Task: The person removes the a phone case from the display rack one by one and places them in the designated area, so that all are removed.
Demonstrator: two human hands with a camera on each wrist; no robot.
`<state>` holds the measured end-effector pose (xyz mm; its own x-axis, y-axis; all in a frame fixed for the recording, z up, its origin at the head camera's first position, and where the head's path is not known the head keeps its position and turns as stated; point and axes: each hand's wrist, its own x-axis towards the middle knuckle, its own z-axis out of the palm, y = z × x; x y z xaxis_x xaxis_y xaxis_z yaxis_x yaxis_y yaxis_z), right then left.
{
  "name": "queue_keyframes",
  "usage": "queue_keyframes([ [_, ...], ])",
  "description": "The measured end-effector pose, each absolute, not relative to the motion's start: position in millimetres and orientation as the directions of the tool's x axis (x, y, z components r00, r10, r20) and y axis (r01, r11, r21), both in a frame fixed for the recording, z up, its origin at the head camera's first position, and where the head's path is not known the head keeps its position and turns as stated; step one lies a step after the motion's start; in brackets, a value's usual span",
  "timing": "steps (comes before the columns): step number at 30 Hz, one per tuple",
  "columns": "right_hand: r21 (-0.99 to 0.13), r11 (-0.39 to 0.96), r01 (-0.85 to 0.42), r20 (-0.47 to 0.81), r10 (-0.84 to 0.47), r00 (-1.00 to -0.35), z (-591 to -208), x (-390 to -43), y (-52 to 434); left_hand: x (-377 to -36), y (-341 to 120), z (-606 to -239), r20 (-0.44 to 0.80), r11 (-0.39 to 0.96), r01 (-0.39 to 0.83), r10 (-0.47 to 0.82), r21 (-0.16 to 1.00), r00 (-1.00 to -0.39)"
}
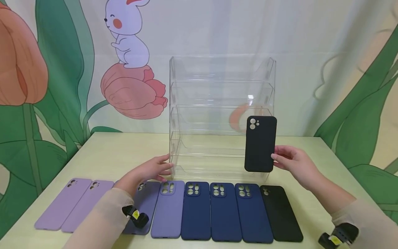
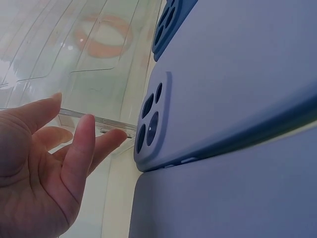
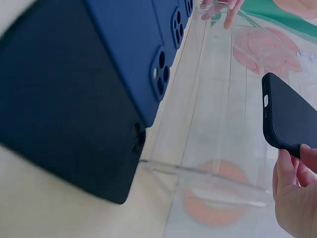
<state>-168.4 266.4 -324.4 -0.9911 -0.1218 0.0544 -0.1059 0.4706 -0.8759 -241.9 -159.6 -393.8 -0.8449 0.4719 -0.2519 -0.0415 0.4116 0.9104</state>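
Pinched by its right edge between thumb and fingers, a black phone case is held upright by my right hand before the right side of a clear tiered rack. Two camera holes show at the case's upper left. My left hand is at the rack's lower left side, its fingers extended and touching the edge; in the left wrist view the fingers lie against the clear side panel. A row of phone cases lies in front of the rack, including a light purple case close to the left hand.
Further left lie two more purple cases, and a darker purple case is partly under the left arm. Several navy cases and another black case continue the row rightward. Behind the table hangs a printed curtain.
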Motion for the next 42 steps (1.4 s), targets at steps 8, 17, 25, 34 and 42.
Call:
queue_keyframes([
  [8,-0.894,0.441,-0.076,0.03,-0.109,-0.994,-338.6,-147.9,296.3,-240.9,-160.9,-394.5,-0.252,0.411,-0.038,0.482,0.911,-0.839],
  [17,-0.895,0.423,-0.139,0.084,-0.147,-0.986,-351.6,-128.2,338.1,-242.0,-165.5,-393.2,-0.244,0.415,-0.024,0.486,0.909,-0.839],
  [25,-0.915,0.398,-0.056,-0.013,-0.167,-0.986,-370.7,-113.5,379.3,-240.5,-163.4,-396.4,-0.242,0.418,-0.02,0.485,0.908,-0.841],
  [34,-0.967,0.253,0.024,-0.096,-0.273,-0.957,-394.7,-105.0,406.7,-237.3,-160.9,-392.8,-0.238,0.407,-0.024,0.485,0.913,-0.841],
  [42,-0.904,0.384,0.191,-0.317,-0.298,-0.9,-403.9,-103.7,417.1,-238.1,-159.8,-392.9,-0.247,0.395,-0.041,0.487,0.918,-0.837],
])
